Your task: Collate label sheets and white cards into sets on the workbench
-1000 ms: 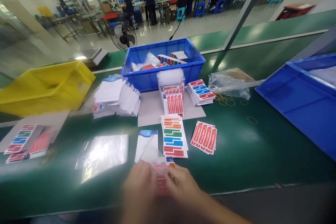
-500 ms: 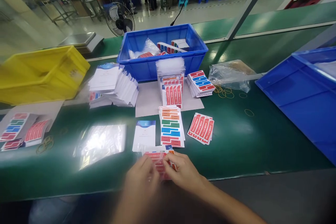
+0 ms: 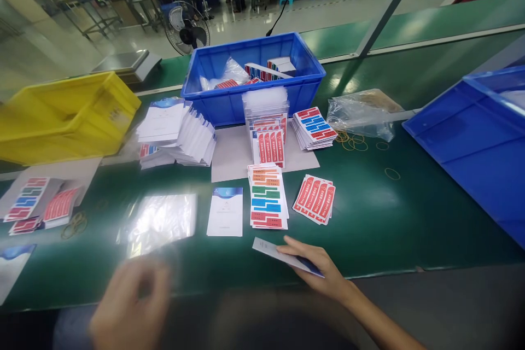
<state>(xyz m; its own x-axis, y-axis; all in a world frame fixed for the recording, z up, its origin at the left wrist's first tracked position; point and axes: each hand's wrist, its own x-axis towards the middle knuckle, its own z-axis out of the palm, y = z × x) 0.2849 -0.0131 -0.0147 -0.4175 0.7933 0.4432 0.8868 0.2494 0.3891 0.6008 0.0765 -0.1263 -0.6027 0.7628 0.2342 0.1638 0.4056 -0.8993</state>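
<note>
My right hand (image 3: 320, 270) holds a thin white card set with a blue corner (image 3: 279, 254) flat and low over the green belt's near edge. My left hand (image 3: 131, 306) is blurred at the lower left, fingers curled, close to a shiny clear bag (image 3: 159, 221); I cannot tell whether it holds anything. Just beyond the right hand lie a white card with a blue top (image 3: 225, 210), a stack of multicolour label sheets (image 3: 267, 197) and a stack of red label sheets (image 3: 315, 199).
A blue bin (image 3: 254, 90) of packs stands at the back centre, a yellow bin (image 3: 65, 115) at the left, another blue bin (image 3: 479, 142) at the right. White card piles (image 3: 176, 134), bagged label packs (image 3: 268, 136), rubber bands (image 3: 355, 142) and more sheets (image 3: 33, 202) lie around.
Both hands were together on a red label set at the near edge. Now the left hand has swung away to the lower left, and the right hand alone holds the card set.
</note>
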